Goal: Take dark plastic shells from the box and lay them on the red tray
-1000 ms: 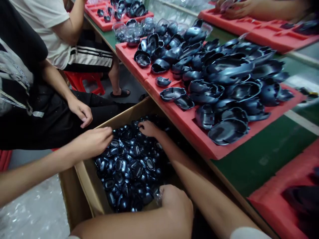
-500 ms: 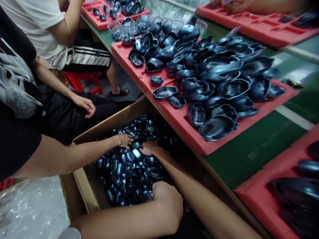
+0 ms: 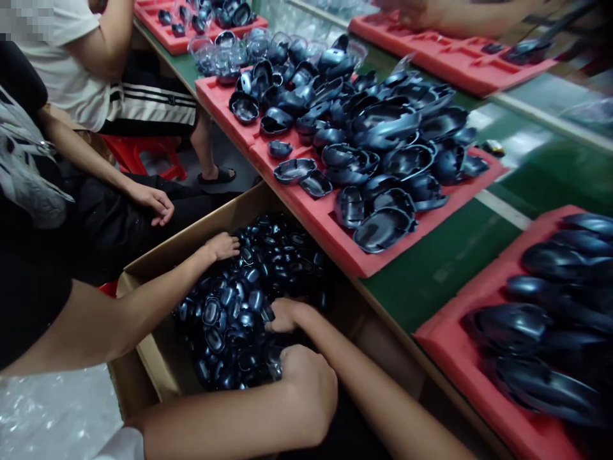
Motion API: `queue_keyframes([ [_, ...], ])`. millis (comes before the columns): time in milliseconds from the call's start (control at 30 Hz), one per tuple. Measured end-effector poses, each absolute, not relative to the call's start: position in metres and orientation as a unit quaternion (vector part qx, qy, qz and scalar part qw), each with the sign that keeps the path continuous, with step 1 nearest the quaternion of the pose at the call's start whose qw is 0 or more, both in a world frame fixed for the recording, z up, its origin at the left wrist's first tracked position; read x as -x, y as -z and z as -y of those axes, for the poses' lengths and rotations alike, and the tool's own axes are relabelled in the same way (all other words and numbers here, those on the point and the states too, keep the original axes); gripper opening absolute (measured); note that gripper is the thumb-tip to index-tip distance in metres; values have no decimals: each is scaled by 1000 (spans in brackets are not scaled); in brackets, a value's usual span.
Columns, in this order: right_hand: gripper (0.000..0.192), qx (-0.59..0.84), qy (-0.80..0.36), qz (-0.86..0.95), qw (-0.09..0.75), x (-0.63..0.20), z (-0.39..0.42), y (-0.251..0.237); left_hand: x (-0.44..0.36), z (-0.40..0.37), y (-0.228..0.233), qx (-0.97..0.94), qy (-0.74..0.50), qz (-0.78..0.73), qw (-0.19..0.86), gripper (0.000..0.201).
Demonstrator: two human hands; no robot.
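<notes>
A cardboard box [image 3: 158, 358] below the table edge holds a heap of small, glossy dark-blue plastic shells [image 3: 225, 319]. My left hand [image 3: 306, 383] is closed over the near side of the heap, with a bit of clear plastic [image 3: 274, 363] showing at its fingers. Behind it my right hand [image 3: 283, 315] reaches into the box, fingers curled at a dark plastic shell [image 3: 267, 312]; its fingertips are partly hidden. A co-worker's hand [image 3: 223, 246] lies over the far left of the same heap.
A red foam tray [image 3: 330, 246] piled with larger dark shells stands on the green table [image 3: 416, 255]. Another red tray [image 3: 445, 338] is at right. Clear plastic bags [image 3: 57, 415] lie at lower left. Two people sit at left; another person's arm [image 3: 469, 19] is across the table.
The view has shifted, so the table and trays appear further left. My right hand has moved nearer, toward my left hand. The co-worker's hand has drawn back toward the box's far left side.
</notes>
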State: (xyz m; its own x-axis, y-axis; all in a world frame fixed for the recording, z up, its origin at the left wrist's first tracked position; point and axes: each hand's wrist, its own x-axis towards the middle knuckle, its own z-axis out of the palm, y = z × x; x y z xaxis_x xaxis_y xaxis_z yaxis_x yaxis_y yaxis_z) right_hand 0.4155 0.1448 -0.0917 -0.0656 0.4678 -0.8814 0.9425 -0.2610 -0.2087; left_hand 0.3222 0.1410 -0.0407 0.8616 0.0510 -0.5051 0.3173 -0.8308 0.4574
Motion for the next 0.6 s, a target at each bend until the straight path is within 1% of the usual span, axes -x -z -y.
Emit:
queue_keyframes([
  [100, 47, -657, 475, -550, 201, -418, -141, 83, -326, -99, 14, -918, 276, -85, 272, 25],
  [167, 52, -692, 424, -564, 155, -418, -144, 80, -328, -92, 1, -911, 309, -69, 266, 27],
  [233, 49, -726, 331, -593, 103, -416, -152, 80, -329, -94, -7, -903, 336, -59, 261, 33],
  [300, 45, -718, 276, -637, 56, -415, -165, 87, -329, -99, -11, -898, 351, -62, 260, 35],
  [333, 47, -700, 274, -658, 45, -414, -172, 92, -330, -100, -11, -896, 355, -65, 259, 35],
  [400, 61, -660, 308, -682, 62, -415, -186, 105, -330, -102, -12, -893, 362, -64, 259, 36],
  [467, 74, -650, 354, -661, 121, -417, -194, 117, -331, -103, -12, -892, 364, -58, 261, 38],
  [500, 75, -655, 372, -640, 152, -418, -196, 122, -330, -103, -12, -891, 365, -53, 264, 39],
  [600, 64, -677, 397, -582, 211, -420, -192, 130, -330, -104, -12, -888, 369, -51, 268, 36],
])
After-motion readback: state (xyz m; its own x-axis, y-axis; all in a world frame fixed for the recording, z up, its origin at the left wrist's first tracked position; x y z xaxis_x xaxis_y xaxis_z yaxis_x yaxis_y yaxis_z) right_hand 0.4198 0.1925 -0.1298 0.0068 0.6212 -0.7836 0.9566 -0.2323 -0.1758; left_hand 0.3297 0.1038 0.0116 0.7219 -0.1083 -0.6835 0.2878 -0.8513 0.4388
